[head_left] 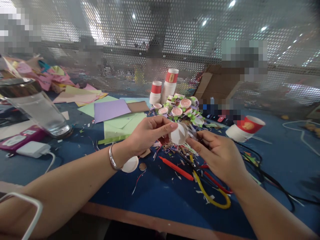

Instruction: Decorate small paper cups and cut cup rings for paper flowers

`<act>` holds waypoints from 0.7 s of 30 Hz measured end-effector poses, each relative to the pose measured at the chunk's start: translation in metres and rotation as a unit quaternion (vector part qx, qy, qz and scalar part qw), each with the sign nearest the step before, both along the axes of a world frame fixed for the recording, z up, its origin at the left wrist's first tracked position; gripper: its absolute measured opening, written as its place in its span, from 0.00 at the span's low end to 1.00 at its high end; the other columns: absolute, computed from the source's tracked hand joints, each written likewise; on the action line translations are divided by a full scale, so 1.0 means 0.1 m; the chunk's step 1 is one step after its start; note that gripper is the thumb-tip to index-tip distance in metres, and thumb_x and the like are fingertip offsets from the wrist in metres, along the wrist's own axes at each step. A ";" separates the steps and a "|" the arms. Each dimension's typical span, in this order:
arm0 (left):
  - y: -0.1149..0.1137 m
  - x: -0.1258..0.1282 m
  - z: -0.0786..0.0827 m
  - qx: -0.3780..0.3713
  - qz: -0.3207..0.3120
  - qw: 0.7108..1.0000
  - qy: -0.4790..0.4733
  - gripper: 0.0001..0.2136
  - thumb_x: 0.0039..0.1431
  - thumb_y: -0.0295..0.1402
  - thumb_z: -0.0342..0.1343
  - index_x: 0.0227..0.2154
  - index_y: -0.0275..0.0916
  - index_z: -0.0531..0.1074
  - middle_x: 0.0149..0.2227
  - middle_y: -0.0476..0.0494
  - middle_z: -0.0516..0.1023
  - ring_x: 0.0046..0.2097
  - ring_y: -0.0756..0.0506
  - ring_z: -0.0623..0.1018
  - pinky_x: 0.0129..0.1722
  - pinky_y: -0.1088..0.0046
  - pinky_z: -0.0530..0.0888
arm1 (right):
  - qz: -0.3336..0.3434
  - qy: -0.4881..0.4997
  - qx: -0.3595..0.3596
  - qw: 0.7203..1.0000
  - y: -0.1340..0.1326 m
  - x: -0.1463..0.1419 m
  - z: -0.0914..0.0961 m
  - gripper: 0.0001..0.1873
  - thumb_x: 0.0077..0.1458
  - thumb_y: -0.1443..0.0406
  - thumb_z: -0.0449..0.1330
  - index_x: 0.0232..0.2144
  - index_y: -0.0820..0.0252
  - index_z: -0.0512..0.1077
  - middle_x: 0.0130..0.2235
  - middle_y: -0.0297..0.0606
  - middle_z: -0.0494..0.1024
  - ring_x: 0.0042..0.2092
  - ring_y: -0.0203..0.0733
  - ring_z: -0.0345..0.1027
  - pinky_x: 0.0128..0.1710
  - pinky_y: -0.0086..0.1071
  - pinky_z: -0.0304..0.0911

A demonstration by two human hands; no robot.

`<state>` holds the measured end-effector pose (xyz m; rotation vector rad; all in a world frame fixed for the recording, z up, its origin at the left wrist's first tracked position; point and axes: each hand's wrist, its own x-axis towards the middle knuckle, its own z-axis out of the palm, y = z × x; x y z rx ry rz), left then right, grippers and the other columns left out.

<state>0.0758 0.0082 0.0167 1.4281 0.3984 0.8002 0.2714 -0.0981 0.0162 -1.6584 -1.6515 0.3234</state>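
Note:
My left hand (153,130) pinches a small white round paper piece (178,134), like the bottom of a paper cup, between thumb and fingers. On its other side, my right hand (217,154) is closed around a shiny metal tool (192,131); its kind is mostly hidden by the fingers. Below the hands lie a red-orange marker (176,168), a yellow-handled tool (208,196) and paper scraps. A white paper disc (130,164) rests under my left wrist, beside a small brown disc (142,166).
Behind the hands is a heap of decorated cup bottoms (177,111), with stacked paper cups (168,90) beyond. Coloured paper sheets (112,110) and a glass of water (47,115) stand left. Another cup stack (246,128) and black cables (268,178) lie right.

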 end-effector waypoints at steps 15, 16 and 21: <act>0.05 -0.08 0.02 0.191 0.041 0.973 0.122 0.16 0.57 0.43 0.65 0.24 0.38 0.68 0.20 0.53 0.65 0.23 0.55 0.62 0.22 0.76 0.58 | 0.091 -0.083 -0.074 0.990 0.02 -0.01 -0.02 0.22 0.66 0.48 0.54 0.30 0.56 0.75 0.29 0.34 0.77 0.30 0.40 0.67 0.29 0.33 0.57; 0.04 -0.09 0.03 0.202 0.040 0.970 0.125 0.15 0.58 0.43 0.64 0.25 0.38 0.69 0.20 0.53 0.66 0.23 0.55 0.62 0.22 0.76 0.59 | 0.090 -0.081 -0.082 0.989 0.02 -0.02 -0.01 0.23 0.66 0.48 0.54 0.29 0.57 0.74 0.29 0.34 0.76 0.30 0.40 0.67 0.29 0.33 0.56; -0.01 -0.10 0.08 0.264 0.056 0.951 0.151 0.14 0.59 0.40 0.62 0.25 0.38 0.69 0.23 0.50 0.70 0.25 0.54 0.67 0.24 0.77 0.63 | 0.086 -0.088 -0.110 0.986 0.03 -0.04 -0.01 0.25 0.65 0.46 0.53 0.26 0.56 0.70 0.23 0.30 0.68 0.27 0.37 0.61 0.27 0.33 0.52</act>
